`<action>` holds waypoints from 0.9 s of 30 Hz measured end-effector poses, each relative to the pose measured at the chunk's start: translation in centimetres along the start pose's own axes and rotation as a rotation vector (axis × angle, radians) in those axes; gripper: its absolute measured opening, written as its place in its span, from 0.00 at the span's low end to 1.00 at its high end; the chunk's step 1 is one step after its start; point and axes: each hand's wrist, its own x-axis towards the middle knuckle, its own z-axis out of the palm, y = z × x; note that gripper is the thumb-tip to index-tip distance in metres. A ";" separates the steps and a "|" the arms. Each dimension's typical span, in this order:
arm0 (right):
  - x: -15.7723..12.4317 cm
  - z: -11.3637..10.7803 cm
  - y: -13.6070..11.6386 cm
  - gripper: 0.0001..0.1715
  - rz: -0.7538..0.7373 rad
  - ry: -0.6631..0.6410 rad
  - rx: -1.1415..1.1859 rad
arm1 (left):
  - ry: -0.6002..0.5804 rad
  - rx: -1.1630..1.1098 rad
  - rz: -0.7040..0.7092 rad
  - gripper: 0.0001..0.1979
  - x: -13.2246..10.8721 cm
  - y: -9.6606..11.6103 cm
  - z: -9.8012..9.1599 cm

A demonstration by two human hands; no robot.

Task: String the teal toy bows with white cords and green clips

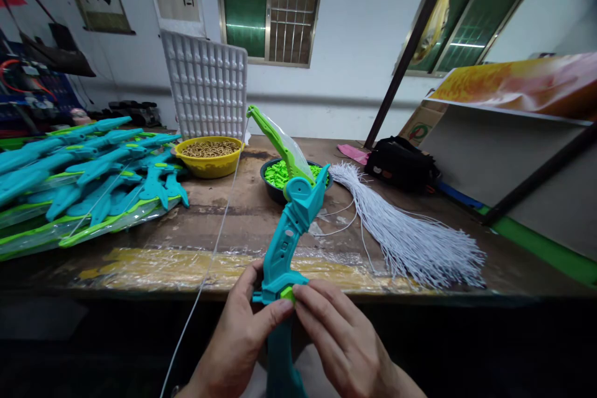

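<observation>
The toy bow (291, 224) stands upright over the near edge of the bench (242, 217). Its teal handle sits low between both hands and its lime upper limb slants away toward the wall. The left hand's (242, 329) grip closes on the handle, thumb pressed against a small green piece (288, 293) seated there. The right hand's (345, 336) grip seems to pinch that same piece from the other side, though its thumb is hidden. A thin string (219, 224) runs from the limb's tip down past the left wrist. The bow looks like light, stiff plastic, best held at the thick handle, not the slender limb. Behind it lie a black bowl (269, 185) and white cords (410, 236).
</observation>
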 end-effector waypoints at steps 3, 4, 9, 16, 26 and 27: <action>0.4 -0.4 0.0 0.18 0.137 -0.012 0.083 | 0.005 0.017 0.004 0.24 0.1 0.0 -0.1; 0.5 -0.5 0.0 0.17 0.244 -0.002 0.125 | 0.007 0.029 0.009 0.24 0.1 0.0 -0.2; 1.2 -0.5 0.2 0.23 0.923 -0.136 0.674 | 0.013 0.160 0.065 0.26 -0.3 0.3 -0.9; 2.2 1.0 -0.8 0.06 1.025 -0.175 0.722 | 0.242 0.406 0.244 0.19 -0.9 0.8 -0.9; 5.6 4.5 3.5 0.09 0.725 -0.463 0.756 | 0.286 -0.068 -0.154 0.39 0.9 1.3 -10.2; 6.0 4.9 5.5 0.09 0.675 -0.539 0.691 | 0.316 -0.148 -0.168 0.42 0.9 1.4 -11.3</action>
